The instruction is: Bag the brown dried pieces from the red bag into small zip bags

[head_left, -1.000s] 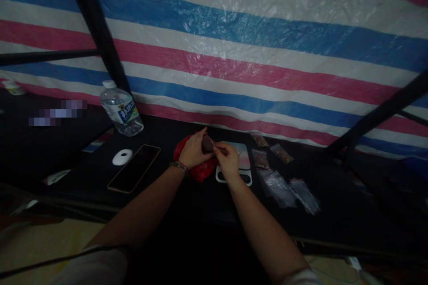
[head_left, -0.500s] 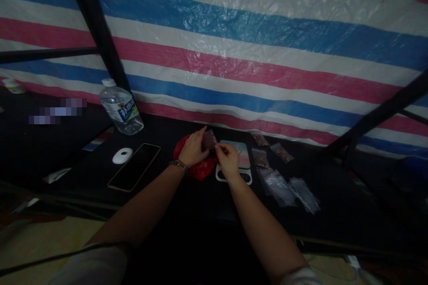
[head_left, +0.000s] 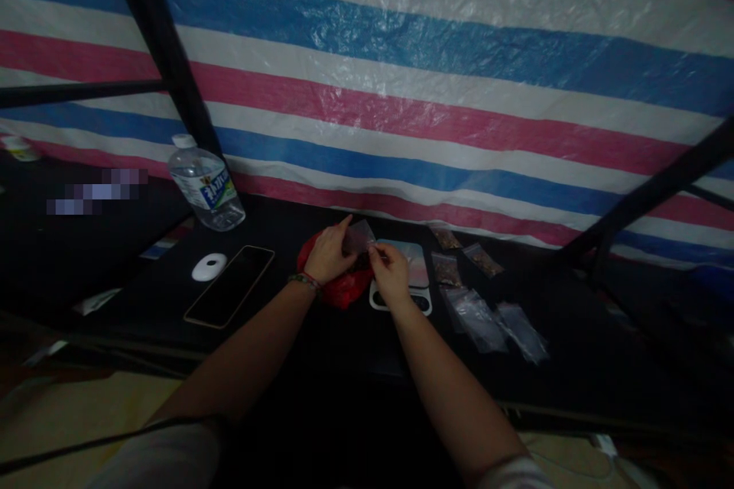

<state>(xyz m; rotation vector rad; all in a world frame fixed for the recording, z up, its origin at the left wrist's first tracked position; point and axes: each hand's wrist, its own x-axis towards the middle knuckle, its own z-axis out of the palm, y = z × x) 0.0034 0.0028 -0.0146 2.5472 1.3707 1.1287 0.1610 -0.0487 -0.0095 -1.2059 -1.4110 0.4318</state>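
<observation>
Between my two hands is a small clear zip bag, held over a red plastic bag. My left hand grips the zip bag's left side, wrist bracelet showing. Thumb and fingers of my right hand pinch its right edge. Under and behind my right hand lies a white kitchen scale with a shiny platform. What the red bag contains is mostly hidden by my left hand; something dark shows at its mouth.
Right of the scale lie several filled zip bags with brownish contents, and nearer me stacks of flat zip bags. To the left are a phone, a white rounded case and a plastic bottle. Striped sheeting hangs behind the black table.
The zip bag has tilted slightly and its upper edge shows more plainly between my fingers. Both hands stay nearly in place; everything on the table is unmoved.
</observation>
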